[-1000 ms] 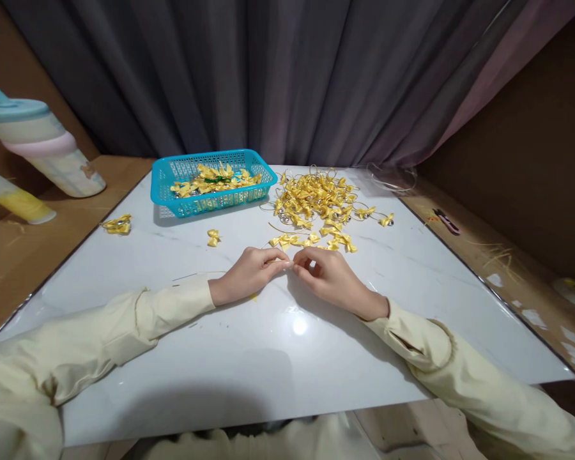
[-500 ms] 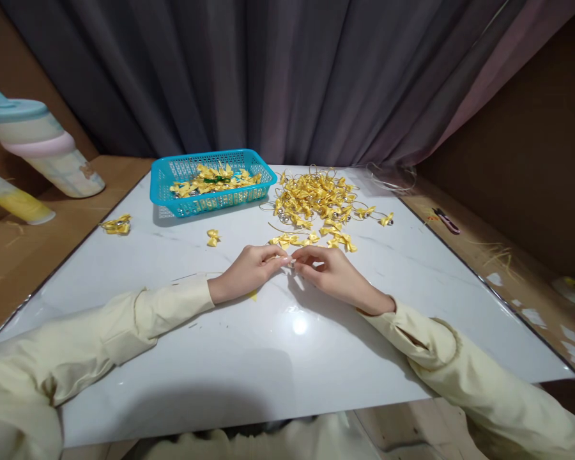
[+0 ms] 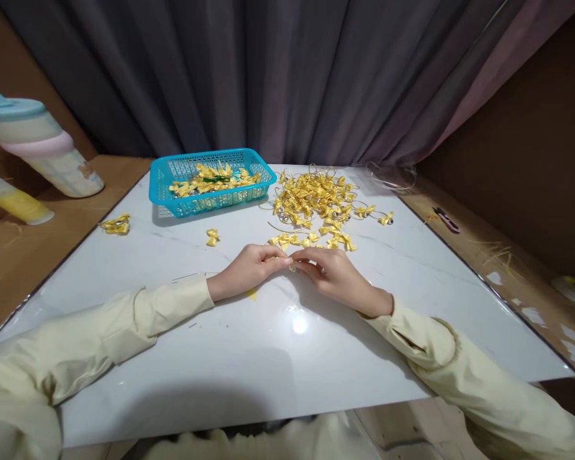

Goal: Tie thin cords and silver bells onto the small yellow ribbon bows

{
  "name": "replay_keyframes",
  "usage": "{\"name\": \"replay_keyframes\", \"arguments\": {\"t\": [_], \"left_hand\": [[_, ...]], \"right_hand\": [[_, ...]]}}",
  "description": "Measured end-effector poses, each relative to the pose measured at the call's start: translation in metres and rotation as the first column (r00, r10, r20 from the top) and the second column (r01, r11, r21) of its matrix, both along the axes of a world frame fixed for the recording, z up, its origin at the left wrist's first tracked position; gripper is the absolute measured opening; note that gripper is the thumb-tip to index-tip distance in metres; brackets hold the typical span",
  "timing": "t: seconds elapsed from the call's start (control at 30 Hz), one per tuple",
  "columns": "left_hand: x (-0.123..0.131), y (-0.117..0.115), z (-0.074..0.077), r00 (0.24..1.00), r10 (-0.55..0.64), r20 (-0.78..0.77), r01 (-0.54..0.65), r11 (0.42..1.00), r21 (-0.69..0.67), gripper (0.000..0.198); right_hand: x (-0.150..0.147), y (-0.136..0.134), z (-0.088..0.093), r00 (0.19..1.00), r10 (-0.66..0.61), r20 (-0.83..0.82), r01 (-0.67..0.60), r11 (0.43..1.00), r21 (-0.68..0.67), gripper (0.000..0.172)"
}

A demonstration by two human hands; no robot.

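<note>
At the middle of the white bench, the left hand and the right hand meet fingertip to fingertip, each grip closed in a pinch on one small yellow ribbon piece. Only a satin-yellow sliver shows between the fingers, just above the bench top. The rest is hidden, so its shape is hard to tell. What shows seems to run left to right, from one pinch to the other, but its long axis cannot be told for sure. Both wrists rest on the bench, and a yellow scrap peeks out from under the left hand.

Just beyond the fingertips lies the near fringe of a loose pile of yellow bows with thin gold loops and small bells. Left of the pile, a turquoise basket holds more bows. A single bow lies apart in front of it, and a small bundle of bows sits at the bench's left edge. Bare bench spreads wide on the near side of the hands and to the right, out to its edges. A tilted tumbler lies off the bench at far left, and a dark curtain closes the back
</note>
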State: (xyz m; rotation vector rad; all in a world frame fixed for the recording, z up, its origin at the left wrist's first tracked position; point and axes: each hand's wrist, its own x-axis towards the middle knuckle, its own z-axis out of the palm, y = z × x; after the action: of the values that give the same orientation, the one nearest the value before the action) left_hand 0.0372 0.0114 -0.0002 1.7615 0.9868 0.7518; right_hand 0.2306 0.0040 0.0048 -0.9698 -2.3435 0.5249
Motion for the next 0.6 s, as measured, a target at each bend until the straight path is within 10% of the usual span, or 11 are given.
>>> {"name": "replay_keyframes", "arguments": {"t": [0.6], "left_hand": [[-0.0005,-0.0001,0.0015,0.999,-0.026,-0.03,0.026,1.0,0.002,0.029]], "right_hand": [[-0.0022,-0.0007,-0.0009,0.999,-0.031,0.017,0.031,0.999,0.032,0.019]]}}
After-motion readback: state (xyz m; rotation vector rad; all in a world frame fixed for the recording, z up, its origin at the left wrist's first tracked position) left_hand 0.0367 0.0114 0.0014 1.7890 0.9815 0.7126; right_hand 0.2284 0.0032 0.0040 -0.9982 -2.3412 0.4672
